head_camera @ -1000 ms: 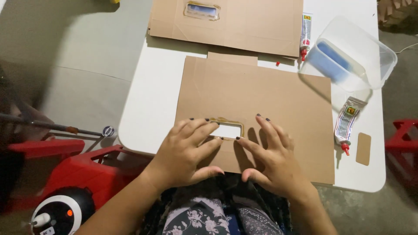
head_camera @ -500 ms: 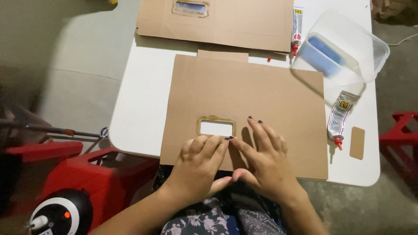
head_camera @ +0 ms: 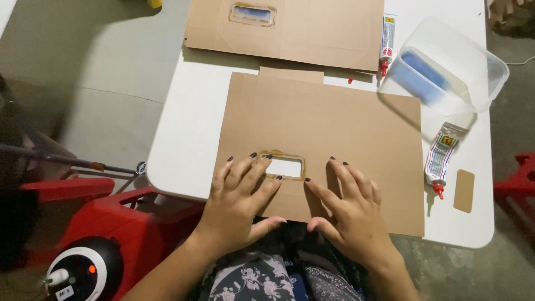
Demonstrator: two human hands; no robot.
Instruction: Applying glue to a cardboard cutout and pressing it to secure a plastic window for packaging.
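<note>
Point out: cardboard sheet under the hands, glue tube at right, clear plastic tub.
Cardboard sheet (head_camera: 334, 117), head view, bare upper middle.
Glue tube (head_camera: 441, 159), head view, mid body.
Clear plastic tub (head_camera: 473, 61), head view, its clear wall.

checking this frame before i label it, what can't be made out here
Head view only:
- Cardboard sheet: its near edge is hidden under the left hand and right hand.
- Second cardboard sheet: cut off by the top edge.
- Plastic tub: the blue thing inside is blurred by the cloudy wall.
- Glue tube: label too small to read.
</note>
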